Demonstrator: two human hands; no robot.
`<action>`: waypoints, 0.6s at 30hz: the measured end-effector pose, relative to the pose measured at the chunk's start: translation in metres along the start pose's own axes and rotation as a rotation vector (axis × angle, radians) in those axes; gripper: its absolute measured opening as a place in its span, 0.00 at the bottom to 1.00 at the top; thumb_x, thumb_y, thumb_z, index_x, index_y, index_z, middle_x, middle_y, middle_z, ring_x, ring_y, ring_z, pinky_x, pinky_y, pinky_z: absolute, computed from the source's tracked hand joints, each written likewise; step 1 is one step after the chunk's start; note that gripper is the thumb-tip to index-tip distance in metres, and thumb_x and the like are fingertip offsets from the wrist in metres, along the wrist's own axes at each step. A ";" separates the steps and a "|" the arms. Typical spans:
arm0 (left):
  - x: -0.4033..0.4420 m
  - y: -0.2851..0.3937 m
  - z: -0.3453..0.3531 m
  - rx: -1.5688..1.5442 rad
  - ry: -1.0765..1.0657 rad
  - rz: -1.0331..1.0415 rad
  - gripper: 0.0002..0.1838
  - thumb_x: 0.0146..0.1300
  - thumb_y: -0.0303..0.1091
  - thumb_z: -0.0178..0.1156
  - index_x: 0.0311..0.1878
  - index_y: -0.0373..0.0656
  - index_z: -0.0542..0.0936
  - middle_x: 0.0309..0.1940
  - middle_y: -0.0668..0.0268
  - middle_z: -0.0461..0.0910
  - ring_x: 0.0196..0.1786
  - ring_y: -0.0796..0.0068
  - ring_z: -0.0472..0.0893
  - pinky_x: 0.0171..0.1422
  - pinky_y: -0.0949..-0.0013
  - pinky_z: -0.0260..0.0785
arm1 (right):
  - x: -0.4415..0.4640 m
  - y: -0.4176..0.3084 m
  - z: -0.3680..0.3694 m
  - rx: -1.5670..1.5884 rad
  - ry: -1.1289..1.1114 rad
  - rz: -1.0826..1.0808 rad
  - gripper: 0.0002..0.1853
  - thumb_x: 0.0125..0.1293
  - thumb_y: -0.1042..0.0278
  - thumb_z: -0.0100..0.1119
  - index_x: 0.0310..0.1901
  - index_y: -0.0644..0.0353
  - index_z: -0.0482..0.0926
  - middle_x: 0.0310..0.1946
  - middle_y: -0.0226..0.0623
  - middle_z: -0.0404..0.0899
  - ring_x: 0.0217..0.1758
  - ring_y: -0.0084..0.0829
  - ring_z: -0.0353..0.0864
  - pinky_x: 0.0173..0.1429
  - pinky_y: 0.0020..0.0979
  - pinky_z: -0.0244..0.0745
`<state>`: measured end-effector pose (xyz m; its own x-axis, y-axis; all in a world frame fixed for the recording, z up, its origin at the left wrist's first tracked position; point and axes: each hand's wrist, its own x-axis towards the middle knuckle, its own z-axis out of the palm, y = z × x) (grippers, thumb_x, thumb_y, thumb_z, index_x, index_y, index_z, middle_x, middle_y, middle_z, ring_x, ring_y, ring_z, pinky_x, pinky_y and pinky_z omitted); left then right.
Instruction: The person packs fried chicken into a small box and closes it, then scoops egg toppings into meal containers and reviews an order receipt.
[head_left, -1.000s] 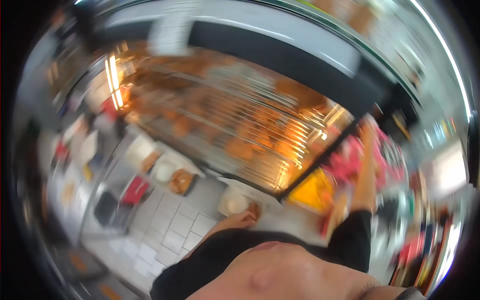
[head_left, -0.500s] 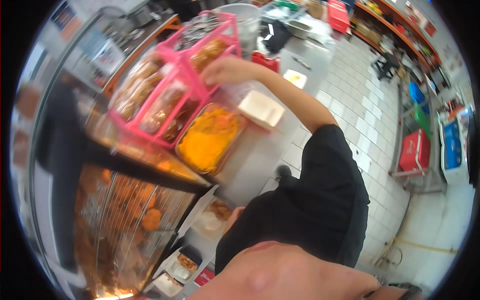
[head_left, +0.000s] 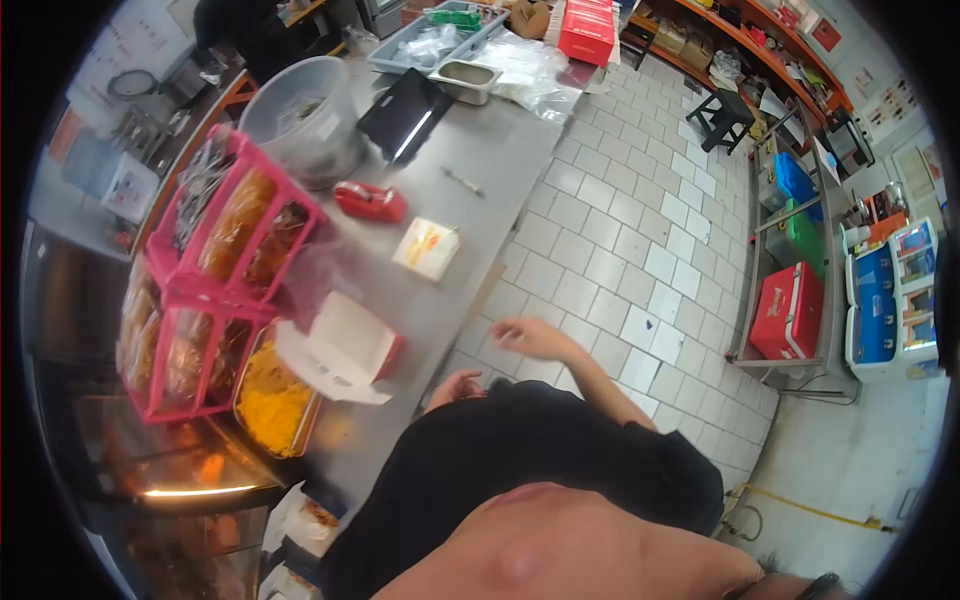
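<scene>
My right hand (head_left: pixel 530 338) hangs in the air over the floor beside the counter's edge. Its fingers are loosely bent and nothing shows in them. Low against my black shirt is my left hand (head_left: pixel 458 388), fingers partly curled and apart, with no object visible in it. Left of both hands, on the steel counter (head_left: pixel 440 270), a white takeaway box (head_left: pixel 350 345) stands with its lid open. Beside it sits a tray of shredded yellow food (head_left: pixel 275 405). Pink plastic baskets (head_left: pixel 160 275) with bagged brown food, possibly bread, and metal utensils stand behind the tray.
Farther along the counter are a stained white square (head_left: pixel 428 250), a red tape dispenser (head_left: pixel 370 202), a pen-like item (head_left: pixel 462 181), a clear bucket (head_left: pixel 300 120) and a black tablet-like slab (head_left: pixel 405 115). A glass food warmer (head_left: pixel 180 460) is at left. Across the tiled floor stands a red cooler (head_left: pixel 788 312).
My right hand has drawn back from the pink baskets to beside the counter edge. My left hand has come into fuller view. The camera has shifted, and the white box's raised lid now shows.
</scene>
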<state>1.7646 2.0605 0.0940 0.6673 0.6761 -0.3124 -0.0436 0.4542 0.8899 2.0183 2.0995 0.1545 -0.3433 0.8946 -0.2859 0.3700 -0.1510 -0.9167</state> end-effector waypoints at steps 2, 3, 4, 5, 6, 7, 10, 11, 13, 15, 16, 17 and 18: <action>0.036 0.044 0.018 -0.047 -0.043 -0.160 0.24 0.60 0.28 0.59 0.59 0.42 0.66 0.36 0.67 0.73 0.41 0.81 0.74 0.46 0.78 0.65 | -0.018 0.004 -0.030 -0.003 -0.170 0.013 0.22 0.62 0.55 0.57 0.54 0.58 0.73 0.44 0.40 0.80 0.46 0.33 0.79 0.50 0.33 0.72; 0.055 0.061 0.023 -0.070 -0.063 -0.241 0.25 0.60 0.27 0.59 0.60 0.42 0.65 0.37 0.67 0.74 0.40 0.81 0.74 0.45 0.78 0.65 | -0.021 0.006 -0.046 -0.002 -0.257 0.018 0.23 0.62 0.54 0.57 0.55 0.58 0.71 0.45 0.42 0.79 0.47 0.36 0.79 0.51 0.34 0.72; 0.075 0.063 0.022 -0.061 -0.064 -0.242 0.23 0.60 0.26 0.59 0.59 0.42 0.66 0.36 0.68 0.74 0.40 0.82 0.74 0.44 0.79 0.66 | -0.020 0.012 -0.062 -0.059 -0.261 0.019 0.23 0.61 0.55 0.57 0.54 0.58 0.72 0.46 0.42 0.79 0.48 0.36 0.78 0.51 0.34 0.72; 0.096 0.063 0.018 -0.050 -0.065 -0.241 0.22 0.60 0.26 0.58 0.58 0.41 0.67 0.35 0.68 0.74 0.39 0.82 0.74 0.44 0.79 0.66 | -0.016 0.019 -0.080 -0.119 -0.264 0.017 0.22 0.61 0.56 0.57 0.54 0.59 0.73 0.47 0.41 0.78 0.48 0.36 0.78 0.51 0.35 0.72; 0.119 0.064 0.015 -0.037 -0.067 -0.236 0.21 0.61 0.25 0.57 0.58 0.41 0.68 0.34 0.69 0.74 0.38 0.83 0.74 0.43 0.80 0.66 | -0.009 0.024 -0.099 -0.182 -0.265 0.012 0.21 0.61 0.58 0.57 0.53 0.59 0.73 0.48 0.41 0.77 0.49 0.36 0.78 0.52 0.35 0.72; 0.142 0.066 0.013 -0.023 -0.100 -0.206 0.21 0.61 0.25 0.57 0.57 0.41 0.68 0.34 0.69 0.74 0.38 0.84 0.74 0.43 0.80 0.66 | 0.000 0.028 -0.120 -0.253 -0.219 0.009 0.21 0.61 0.57 0.57 0.53 0.59 0.73 0.48 0.41 0.77 0.49 0.37 0.77 0.52 0.35 0.72; 0.225 0.076 0.016 0.018 -0.164 -0.132 0.20 0.61 0.26 0.57 0.57 0.40 0.69 0.31 0.70 0.74 0.35 0.85 0.73 0.40 0.81 0.64 | 0.030 0.026 -0.191 -0.414 -0.089 0.021 0.22 0.60 0.56 0.57 0.54 0.58 0.73 0.47 0.42 0.78 0.49 0.40 0.77 0.54 0.35 0.70; 0.257 0.082 0.020 0.030 -0.161 -0.126 0.20 0.60 0.26 0.57 0.56 0.41 0.69 0.31 0.71 0.74 0.34 0.86 0.72 0.39 0.81 0.64 | 0.042 0.031 -0.217 -0.402 -0.063 -0.008 0.22 0.60 0.57 0.58 0.53 0.58 0.73 0.47 0.43 0.78 0.49 0.41 0.77 0.54 0.35 0.70; 0.318 0.094 0.025 0.069 -0.144 -0.136 0.19 0.60 0.27 0.58 0.55 0.41 0.70 0.29 0.71 0.73 0.33 0.86 0.71 0.37 0.81 0.63 | 0.066 0.039 -0.269 -0.366 -0.003 -0.072 0.22 0.60 0.57 0.58 0.53 0.59 0.74 0.46 0.43 0.78 0.49 0.41 0.77 0.53 0.36 0.71; 0.400 0.108 0.030 0.131 -0.123 -0.138 0.19 0.59 0.27 0.59 0.54 0.41 0.71 0.28 0.72 0.73 0.31 0.86 0.70 0.35 0.80 0.62 | 0.087 0.044 -0.326 -0.374 0.053 0.005 0.22 0.59 0.57 0.59 0.52 0.59 0.74 0.46 0.43 0.78 0.48 0.41 0.77 0.52 0.36 0.71; 0.439 0.112 0.035 0.122 -0.100 -0.034 0.18 0.58 0.30 0.60 0.53 0.41 0.72 0.26 0.72 0.72 0.30 0.85 0.69 0.33 0.80 0.61 | 0.098 0.047 -0.355 -0.379 0.080 0.050 0.21 0.59 0.57 0.59 0.52 0.59 0.74 0.46 0.44 0.78 0.47 0.41 0.77 0.52 0.36 0.71; 0.472 0.128 0.040 0.155 -0.082 -0.015 0.18 0.59 0.30 0.59 0.52 0.41 0.72 0.26 0.72 0.72 0.30 0.85 0.69 0.33 0.79 0.62 | 0.108 0.047 -0.383 -0.409 0.141 0.065 0.21 0.59 0.58 0.59 0.52 0.59 0.74 0.45 0.44 0.78 0.47 0.41 0.78 0.52 0.36 0.71; 0.507 0.146 0.048 0.174 -0.059 0.000 0.17 0.59 0.30 0.59 0.52 0.41 0.72 0.26 0.72 0.72 0.30 0.85 0.69 0.33 0.79 0.62 | 0.114 0.047 -0.412 -0.442 0.192 0.088 0.21 0.59 0.58 0.59 0.52 0.59 0.74 0.45 0.44 0.78 0.47 0.41 0.78 0.51 0.36 0.71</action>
<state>2.1315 2.4419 0.0818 0.7102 0.6383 -0.2970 0.0825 0.3435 0.9355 2.3517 2.3679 0.1939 -0.1446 0.9541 -0.2624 0.7358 -0.0737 -0.6732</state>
